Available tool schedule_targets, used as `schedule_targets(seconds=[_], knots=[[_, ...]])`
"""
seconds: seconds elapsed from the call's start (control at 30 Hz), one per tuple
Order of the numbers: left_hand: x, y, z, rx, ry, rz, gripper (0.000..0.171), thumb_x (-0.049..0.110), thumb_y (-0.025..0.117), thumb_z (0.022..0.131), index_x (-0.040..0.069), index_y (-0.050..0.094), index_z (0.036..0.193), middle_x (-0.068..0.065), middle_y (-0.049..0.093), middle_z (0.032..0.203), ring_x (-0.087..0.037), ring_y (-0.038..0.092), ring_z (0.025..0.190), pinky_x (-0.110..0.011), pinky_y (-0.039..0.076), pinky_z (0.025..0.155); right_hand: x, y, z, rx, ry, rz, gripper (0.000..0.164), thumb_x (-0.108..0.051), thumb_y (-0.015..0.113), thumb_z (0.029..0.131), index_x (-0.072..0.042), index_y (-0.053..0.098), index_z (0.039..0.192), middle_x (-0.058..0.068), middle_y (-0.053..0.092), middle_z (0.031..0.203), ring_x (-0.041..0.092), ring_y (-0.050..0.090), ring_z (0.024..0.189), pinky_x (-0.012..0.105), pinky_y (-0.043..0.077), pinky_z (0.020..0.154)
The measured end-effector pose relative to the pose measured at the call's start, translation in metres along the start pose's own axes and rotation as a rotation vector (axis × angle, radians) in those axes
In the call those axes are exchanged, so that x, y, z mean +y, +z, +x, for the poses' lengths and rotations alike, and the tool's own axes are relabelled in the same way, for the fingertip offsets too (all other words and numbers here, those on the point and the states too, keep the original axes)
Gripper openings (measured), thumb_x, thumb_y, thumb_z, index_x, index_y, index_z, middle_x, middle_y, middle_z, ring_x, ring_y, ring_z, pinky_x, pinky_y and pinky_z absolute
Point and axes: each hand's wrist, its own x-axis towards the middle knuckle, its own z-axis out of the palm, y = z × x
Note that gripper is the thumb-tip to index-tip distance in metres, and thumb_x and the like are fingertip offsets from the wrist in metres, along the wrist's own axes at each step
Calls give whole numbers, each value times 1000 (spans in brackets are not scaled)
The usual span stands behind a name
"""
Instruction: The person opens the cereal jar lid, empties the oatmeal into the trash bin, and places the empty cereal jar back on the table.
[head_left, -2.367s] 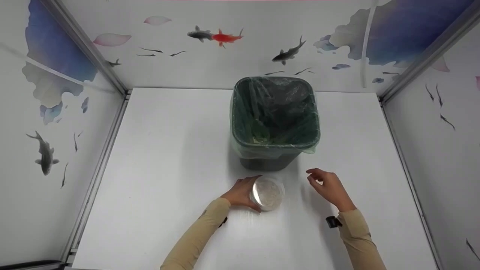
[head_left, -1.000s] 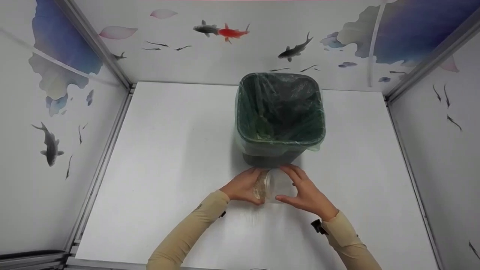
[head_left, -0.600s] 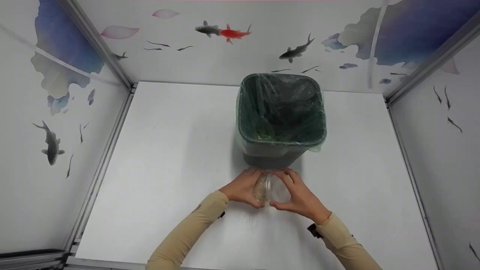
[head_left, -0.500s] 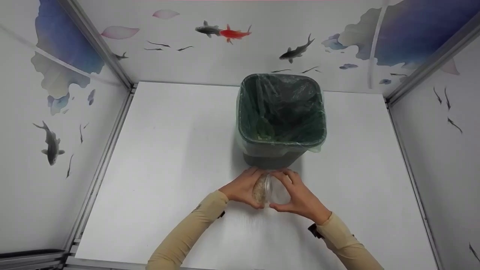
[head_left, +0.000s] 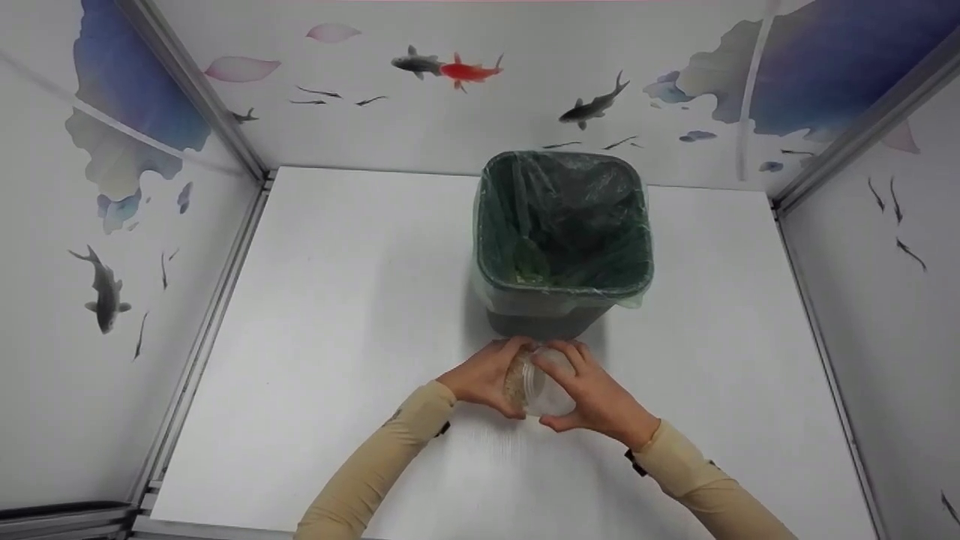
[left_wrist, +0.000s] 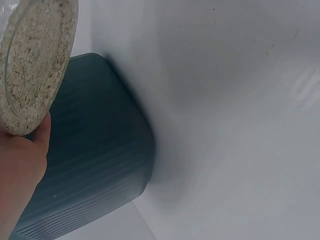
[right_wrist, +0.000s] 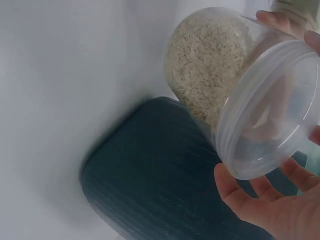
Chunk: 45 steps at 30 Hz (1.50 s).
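A clear plastic jar [right_wrist: 205, 65] lies tipped on its side in the air between both hands, holding pale, rice-like grains. My left hand [head_left: 484, 377] grips the body around the base end; the grain-filled bottom [left_wrist: 37, 60] faces left. At the other end, the translucent lid [right_wrist: 239, 150] covers the mouth, and my right hand [head_left: 600, 397] curls its fingers and thumb around the lid's rim. In the right wrist view, fingertips [right_wrist: 227, 182] press at that rim from below.
Just beyond the hands stands a dark green trash can [head_left: 540, 324], lined with a thin green plastic bag [head_left: 559, 300]. A white tabletop [head_left: 322, 322] spreads around it. Walls [head_left: 337, 135] painted with fish close off the back and both sides.
From upright, the jar has been tipped sideways, its lid end turning right. My right hand has come in from the right onto the lid, and its fingers have lately shifted around the rim.
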Motion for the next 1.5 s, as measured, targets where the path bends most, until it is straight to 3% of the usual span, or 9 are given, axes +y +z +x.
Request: schedule_targets(seconds=[0.23, 0.47, 0.7, 0.97, 1.2, 1.3, 1.4, 1.5], knots=[[1, -3, 4, -1, -9, 39, 104, 40, 90, 59, 5, 33, 139, -10, 50, 130, -21, 51, 114, -33, 38, 100, 5, -7, 6, -14, -81, -90, 91, -42, 90, 60, -14, 50, 137, 18, 42, 134, 33, 43, 114, 45, 50, 85], [-1, -1, 3, -63, 20, -45, 105, 36, 92, 61, 5, 30, 140, -14, 45, 134, -19, 46, 122, -30, 37, 103, 11, -4, 3, -58, -171, -128, 94, -45, 91, 57, -19, 50, 137, 18, 42, 136, 34, 44, 113, 46, 49, 84], [4, 4, 6, -142, 110, -6, 108, 37, 91, 63, 5, 28, 144, -9, 39, 140, -19, 36, 131, -30, 27, 109, 11, -4, -6, -112, -216, -112, 88, -49, 88, 60, -21, 53, 136, 16, 43, 138, 34, 44, 116, 51, 46, 88], [5, 6, 9, -166, 91, -136, 107, 34, 92, 62, 10, 28, 144, -6, 42, 138, -15, 43, 124, -28, 33, 105, 8, -9, -8, -83, -238, -101, 92, -47, 90, 55, -24, 52, 135, 15, 44, 137, 35, 43, 117, 53, 45, 88], [13, 2, 11, -151, 112, -76, 106, 44, 91, 57, 16, 33, 142, 2, 48, 134, -12, 47, 118, -26, 37, 100, 4, -20, -4, -97, -329, -153, 92, -51, 89, 55, -22, 51, 133, 16, 44, 134, 36, 44, 116, 51, 47, 87], [15, -1, 13, -142, 137, -110, 109, 42, 91, 58, 15, 31, 145, 3, 47, 136, -10, 45, 119, -26, 37, 101, 0, -28, -1, -100, -356, -179, 95, -50, 90, 54, -19, 49, 134, 17, 44, 135, 36, 45, 117, 50, 48, 87], [15, -4, 14, -115, 139, -159, 111, 35, 93, 58, 13, 29, 146, 0, 47, 137, -10, 46, 120, -27, 37, 101, -3, -33, 1, -132, -290, -149, 94, -46, 89, 58, -19, 46, 137, 16, 40, 139, 36, 41, 122, 50, 46, 89], [17, -4, 14, -77, 123, -154, 107, 34, 92, 60, 10, 30, 144, -4, 47, 136, -11, 46, 120, -28, 38, 100, -6, -32, 1, -141, -97, -42, 93, -48, 86, 66, -17, 42, 142, 15, 34, 143, 34, 36, 127, 50, 46, 91]])
